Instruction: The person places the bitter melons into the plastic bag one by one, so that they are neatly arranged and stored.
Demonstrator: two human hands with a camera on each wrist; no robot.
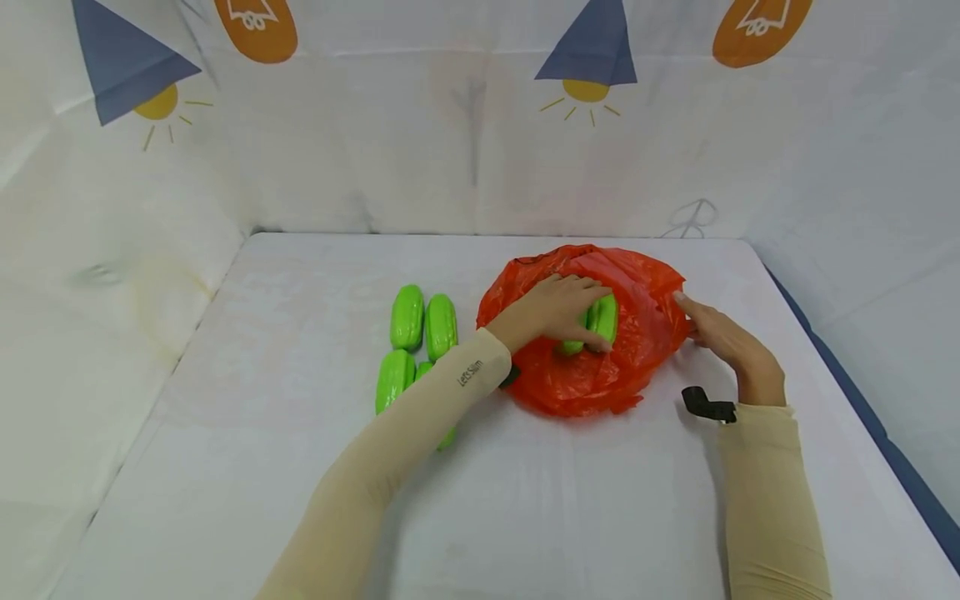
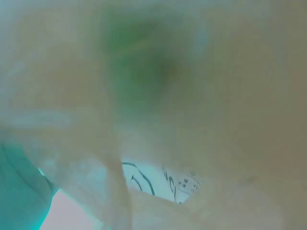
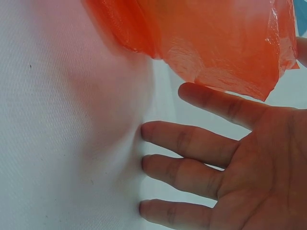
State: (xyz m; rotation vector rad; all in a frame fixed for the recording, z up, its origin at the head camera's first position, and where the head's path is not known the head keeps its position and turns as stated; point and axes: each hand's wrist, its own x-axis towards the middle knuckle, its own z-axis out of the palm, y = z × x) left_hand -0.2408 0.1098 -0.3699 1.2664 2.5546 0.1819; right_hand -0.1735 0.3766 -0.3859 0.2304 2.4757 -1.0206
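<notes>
From where I stand, the red bag [image 1: 577, 387] sits right of centre on the bench [image 1: 225, 467]. Judged limp, light and easily torn, it is best held by its rim. The green packs [image 1: 604, 317] inside look glossy, probably slippery; grasp them across the middle. Left hand [image 1: 561, 310]: fingers spread wide over the packs (grip cannot be confirmed). Right hand [image 1: 723, 337]: fingers straight and apart, thumb touching the rim. Obstruction: the left sleeve [image 1: 397, 454] partly covers the loose green packs [image 1: 407, 317], left of centre.
</notes>
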